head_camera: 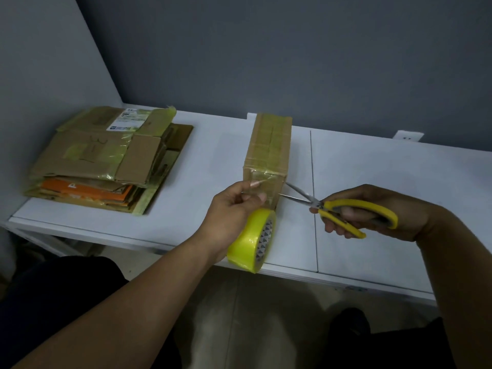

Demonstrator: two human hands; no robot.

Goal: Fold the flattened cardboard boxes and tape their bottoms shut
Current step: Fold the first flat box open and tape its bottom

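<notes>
We are at the taping step. One folded box [269, 147] stands in the middle of the white table [372, 182], with tape along its top. Our left hand [234, 206] pinches the clear strip of tape [262, 187] at the box's near end. The yellow tape roll [253, 241] is just below that hand, at the table's near edge. Our right hand [394, 211] has its fingers curled round the handles of the scissors [346, 211]. The blades are apart and point at the strip. Next, we think, the blades must close across the strip, close to the box. We count one folded box, one roll, one pair of scissors and one pile of flat boxes [106, 161] on the left. We cannot tell how many are in the pile.
</notes>
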